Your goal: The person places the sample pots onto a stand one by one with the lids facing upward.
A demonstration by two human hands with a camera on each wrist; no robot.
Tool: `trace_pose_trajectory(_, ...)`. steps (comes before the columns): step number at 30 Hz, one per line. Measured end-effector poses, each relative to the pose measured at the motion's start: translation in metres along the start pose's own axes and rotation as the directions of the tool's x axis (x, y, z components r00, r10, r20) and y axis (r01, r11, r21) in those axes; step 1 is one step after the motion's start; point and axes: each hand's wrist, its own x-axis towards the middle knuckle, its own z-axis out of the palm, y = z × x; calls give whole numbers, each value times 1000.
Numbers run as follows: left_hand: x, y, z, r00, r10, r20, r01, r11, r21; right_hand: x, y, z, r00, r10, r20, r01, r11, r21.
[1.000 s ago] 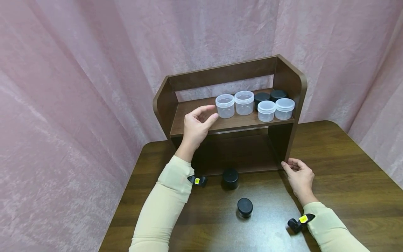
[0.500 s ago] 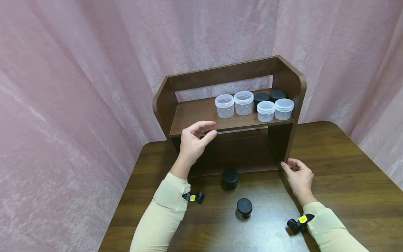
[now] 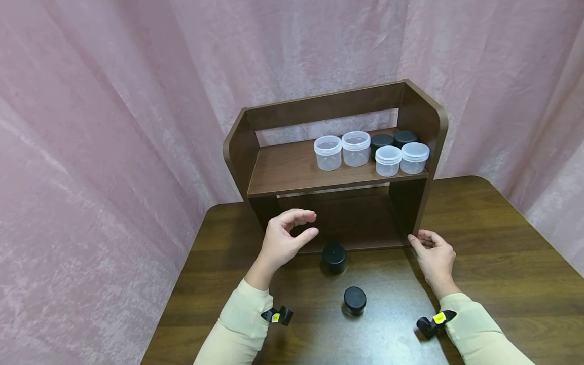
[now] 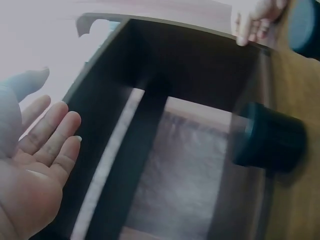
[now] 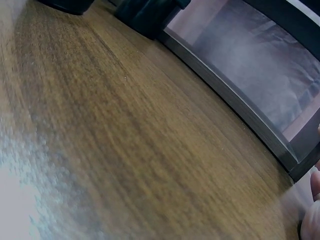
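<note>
In the head view my left hand [image 3: 285, 238] is in the air before the lower compartment of a brown wooden shelf [image 3: 337, 182]. Its thumb and bent fingers stand apart with nothing between them. A black-lidded jar [image 3: 334, 257] stands on the table just right of and below that hand, and a smaller black-lidded jar [image 3: 355, 300] is nearer the front. My right hand [image 3: 435, 256] holds the shelf's lower right front corner, thumb at the edge and fingers along the outer side. Only bits of its fingers [image 5: 315, 192] show in the right wrist view.
On the upper board stand two larger clear jars [image 3: 328, 157], two smaller white-lidded jars [image 3: 388, 165] and two black-lidded jars [image 3: 405, 138] behind them. The shelf rests on a wooden table [image 3: 493, 243]. Pink curtains [image 3: 137, 126] hang behind and at the sides.
My left hand has come down from beside the leftmost clear jar on the upper board to in front of the lower compartment. The right hand and the jars stay where they were.
</note>
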Motion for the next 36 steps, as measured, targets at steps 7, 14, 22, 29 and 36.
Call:
trace_pose_trajectory(7,-21,-49,9,1000,-5,18,2,988,151,0,0,0,1000,-14,0,14,1000,11)
trace_pose_trajectory(14,-35,-88,21,985,-123,121,87,959,268,1,0,0,1000,-12,7,12,1000,13)
trace_pose_trajectory(22,-38,-114,32,958,-208,196,130,927,351,0,1,0,1000,-14,8,14,1000,7)
trace_pose_trajectory(29,-37,-123,37,943,-249,222,147,907,394,1,-1,0,1000,-14,5,14,1000,3)
trace_pose_trajectory(36,-37,-126,41,931,-280,236,165,896,412,0,-1,-1,1000,-16,6,16,1000,-1)
